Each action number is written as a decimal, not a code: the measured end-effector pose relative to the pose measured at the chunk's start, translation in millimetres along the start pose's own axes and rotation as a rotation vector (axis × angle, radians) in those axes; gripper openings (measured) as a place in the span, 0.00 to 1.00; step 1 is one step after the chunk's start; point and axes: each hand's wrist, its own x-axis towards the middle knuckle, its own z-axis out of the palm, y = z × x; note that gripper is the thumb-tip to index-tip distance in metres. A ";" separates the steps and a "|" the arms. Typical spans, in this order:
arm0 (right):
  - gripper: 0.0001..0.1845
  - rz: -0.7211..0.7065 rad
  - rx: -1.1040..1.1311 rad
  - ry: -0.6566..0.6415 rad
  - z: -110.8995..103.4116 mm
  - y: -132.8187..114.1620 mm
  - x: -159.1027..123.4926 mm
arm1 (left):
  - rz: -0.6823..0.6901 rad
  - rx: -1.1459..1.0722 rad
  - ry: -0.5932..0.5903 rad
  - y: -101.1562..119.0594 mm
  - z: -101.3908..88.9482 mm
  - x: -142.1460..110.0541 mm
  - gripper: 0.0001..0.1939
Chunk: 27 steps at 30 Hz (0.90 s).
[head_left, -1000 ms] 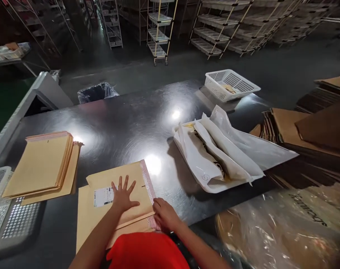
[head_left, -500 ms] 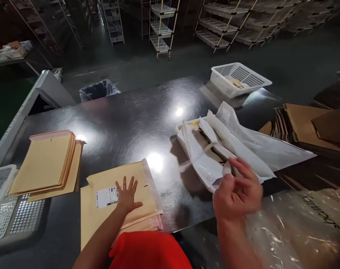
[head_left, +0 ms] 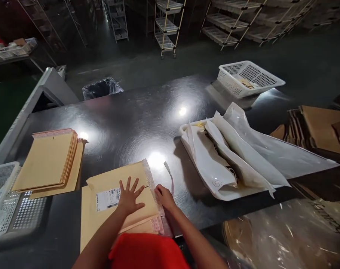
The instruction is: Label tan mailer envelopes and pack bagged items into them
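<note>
A kraft padded envelope (head_left: 102,220) with a white shipping label (head_left: 106,200) lies on the metal table in front of me. My left hand (head_left: 129,197) is spread flat on it, fingers apart, overlapping the label's right edge. At the envelope's right side, my right hand (head_left: 164,197) is closed, its fingertips pinching the edge of the clear-edged flap (head_left: 150,175). A thin curled strip (head_left: 169,175) rises just beyond the right hand; whether that hand also holds it I cannot tell. More envelope edges with pink stripes (head_left: 158,225) show underneath.
At left, a stack of padded envelopes (head_left: 43,158) overlaps a white basket (head_left: 3,198). A white tray (head_left: 196,168) with white plastic mailers stands at right, and another basket (head_left: 250,80) behind it. Cardboard (head_left: 324,125) and clear plastic wrap (head_left: 284,231) lie far right. A lined bin (head_left: 101,89) stands beyond the table.
My right hand has moved left from the tray's near corner to the envelope's flap. The strip that stretched across the tray is now beside the flap. My left hand stays flat on the envelope.
</note>
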 end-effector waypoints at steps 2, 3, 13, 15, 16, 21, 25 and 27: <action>0.13 -0.035 -0.015 -0.027 -0.3 -3.1 -0.6 | 0.009 -0.005 -0.012 -0.1 -1.2 1.3 0.42; 0.14 -0.058 -0.031 -0.044 0.1 -5.7 -0.4 | 0.010 -0.005 -0.018 0.0 -1.1 1.7 0.42; 0.04 -0.178 -0.201 -0.111 33.8 -24.7 7.3 | -0.062 -0.004 -0.080 3.3 -4.7 7.3 0.56; 0.06 -0.117 -0.171 -0.065 28.5 -15.1 9.7 | -0.071 -0.039 -0.123 1.3 -10.7 13.8 0.60; 0.07 -0.078 -0.150 -0.036 24.2 -9.0 10.5 | -0.068 -0.056 -0.143 -0.1 -13.6 17.6 0.62; 0.10 0.004 -0.006 -0.008 3.9 13.9 9.3 | -0.049 -0.065 -0.176 -3.4 -18.6 34.9 0.67; 0.12 -0.039 0.064 -0.023 -0.3 12.9 5.8 | -0.053 -0.019 -0.190 4.0 -18.7 45.4 0.72; 0.12 -0.059 0.071 -0.005 0.1 9.4 4.0 | -0.046 -0.005 -0.165 7.2 -21.1 47.6 0.72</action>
